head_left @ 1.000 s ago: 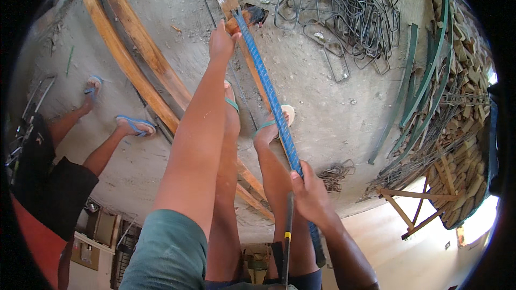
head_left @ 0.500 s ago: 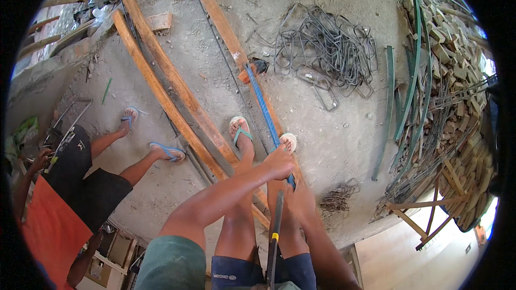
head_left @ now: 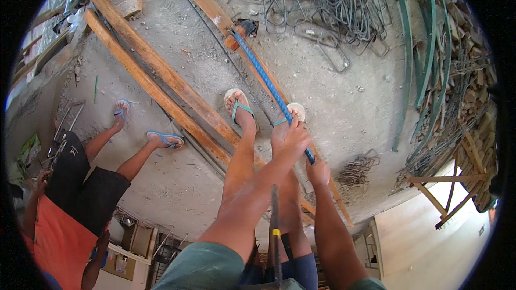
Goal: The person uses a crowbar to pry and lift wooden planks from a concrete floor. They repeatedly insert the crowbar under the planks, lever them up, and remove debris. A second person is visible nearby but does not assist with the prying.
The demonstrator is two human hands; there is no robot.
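Blue bar (head_left: 260, 72) above the floor (head_left: 349, 107), over the long wooden plank (head_left: 201, 0). Long axis slanting upper left to lower right, roughly along the plank; far end pointing up-left, at the short wood block (head_left: 232, 42). Left hand (head_left: 294, 138) wrapped around the nearer part. Right hand (head_left: 319, 173) closed around the near end, just beside the left. Farther out: bent metal loops (head_left: 328, 8) to the right, two wooden beams (head_left: 161, 83) to the left.

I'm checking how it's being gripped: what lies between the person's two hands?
In the head view, a short stretch of the blue patterned bar shows between the left hand and right hand.
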